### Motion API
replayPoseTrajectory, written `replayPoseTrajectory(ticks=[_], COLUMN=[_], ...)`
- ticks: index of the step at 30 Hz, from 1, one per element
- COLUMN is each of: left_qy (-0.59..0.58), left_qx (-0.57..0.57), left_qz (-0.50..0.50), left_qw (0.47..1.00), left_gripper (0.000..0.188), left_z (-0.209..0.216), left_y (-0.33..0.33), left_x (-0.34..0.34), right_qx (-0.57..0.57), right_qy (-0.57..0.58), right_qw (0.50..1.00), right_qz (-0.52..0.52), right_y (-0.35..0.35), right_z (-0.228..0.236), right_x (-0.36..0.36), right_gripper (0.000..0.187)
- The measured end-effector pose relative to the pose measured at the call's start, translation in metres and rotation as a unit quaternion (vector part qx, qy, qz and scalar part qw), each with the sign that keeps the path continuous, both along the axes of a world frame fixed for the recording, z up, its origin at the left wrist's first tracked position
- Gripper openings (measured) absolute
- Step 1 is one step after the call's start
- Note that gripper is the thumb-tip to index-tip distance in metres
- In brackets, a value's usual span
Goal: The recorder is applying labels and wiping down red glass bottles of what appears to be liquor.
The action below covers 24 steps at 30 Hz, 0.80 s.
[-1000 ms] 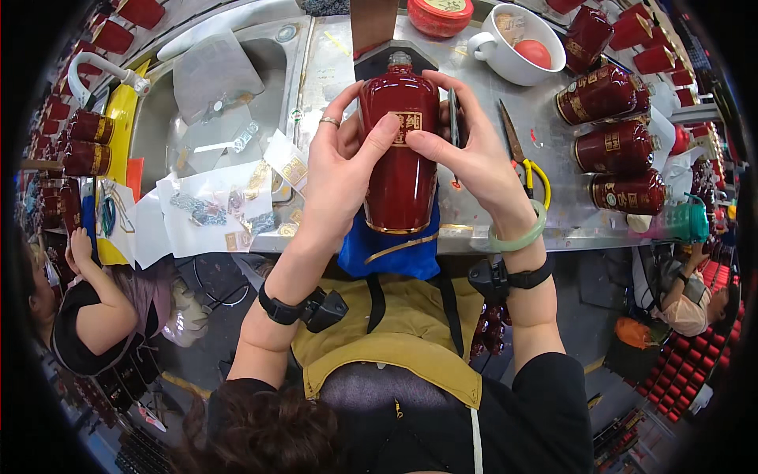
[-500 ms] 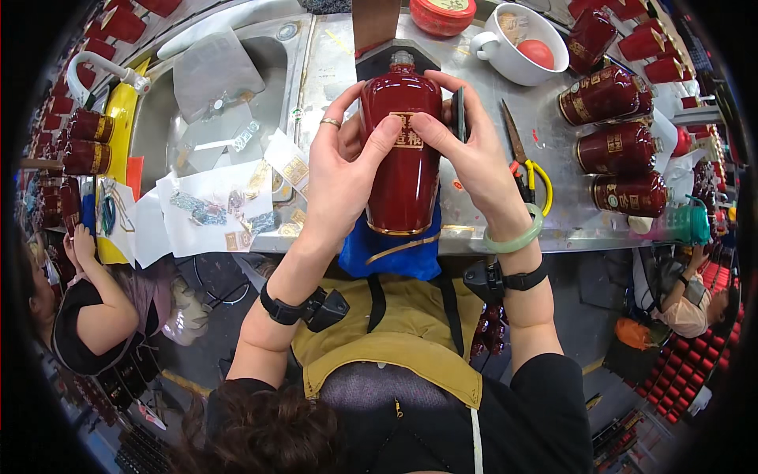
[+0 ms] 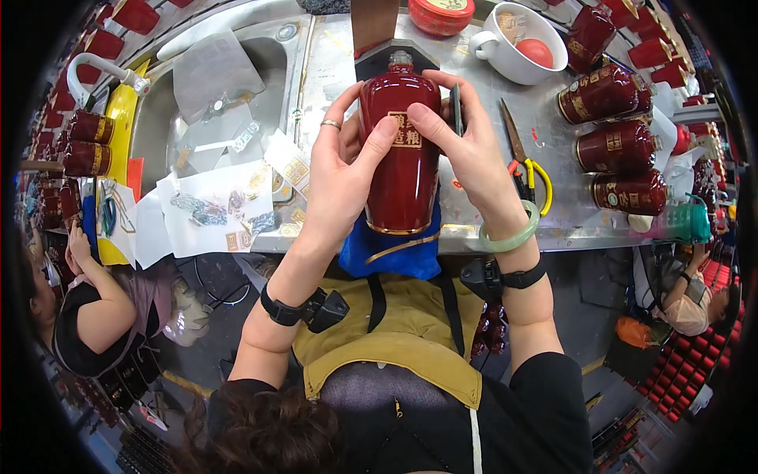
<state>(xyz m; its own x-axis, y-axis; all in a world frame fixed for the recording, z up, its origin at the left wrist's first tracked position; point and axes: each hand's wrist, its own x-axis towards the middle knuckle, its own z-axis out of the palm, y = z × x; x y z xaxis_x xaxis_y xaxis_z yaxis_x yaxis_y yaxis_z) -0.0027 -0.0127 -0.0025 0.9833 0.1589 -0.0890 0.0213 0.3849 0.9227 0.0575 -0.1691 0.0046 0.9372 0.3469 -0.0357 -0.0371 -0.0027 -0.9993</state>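
Note:
A glossy dark red bottle (image 3: 399, 189) lies between my hands, its clear neck pointing away from me and its base over a blue cloth (image 3: 391, 251) at the counter's front edge. My left hand (image 3: 335, 166) is wrapped round its left side, the thumb resting by a gold square label (image 3: 405, 136). On the right side my right hand (image 3: 478, 158) grips it too, with the thumb near the label's upper right corner. A thin dark flat piece (image 3: 456, 109) is tucked by the right hand's fingers; its kind is unclear.
Scissors (image 3: 527, 162) with yellow and red handles lie to the right, below a white cup (image 3: 517, 67). Several red bottles (image 3: 616, 150) line the far right. At left are a metal sink (image 3: 272, 75) and paper with gold labels (image 3: 217, 205). People work on both sides.
My right thumb has shifted slightly up and left on the bottle, and more of the gold label shows. The left hand has hardly moved.

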Motion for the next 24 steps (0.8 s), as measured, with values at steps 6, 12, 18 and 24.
replayPoseTrajectory(ticks=[6,12,18,24], left_qy=[-0.003,-0.028,-0.009,-0.026], left_qx=[0.02,0.058,0.058,0.287], left_qz=[-0.02,-0.018,-0.017,0.009], left_qw=[1.0,0.998,0.998,0.957], left_gripper=[0.073,0.082,0.087,0.103], left_z=[0.002,-0.005,-0.001,-0.01], left_y=[0.0,-0.001,-0.003,-0.005], left_x=[-0.005,-0.008,-0.012,-0.053], right_qx=[-0.043,-0.264,-0.323,-0.27], right_qy=[-0.063,-0.447,-0.643,-0.633], right_qw=[0.997,0.845,0.692,0.701], right_qz=[-0.003,0.127,0.059,0.186], right_y=[-0.016,-0.013,-0.001,-0.003], right_z=[0.024,0.071,0.075,0.065], right_x=[0.005,0.011,0.032,-0.019], right_gripper=[0.044,0.03,0.033,0.021])
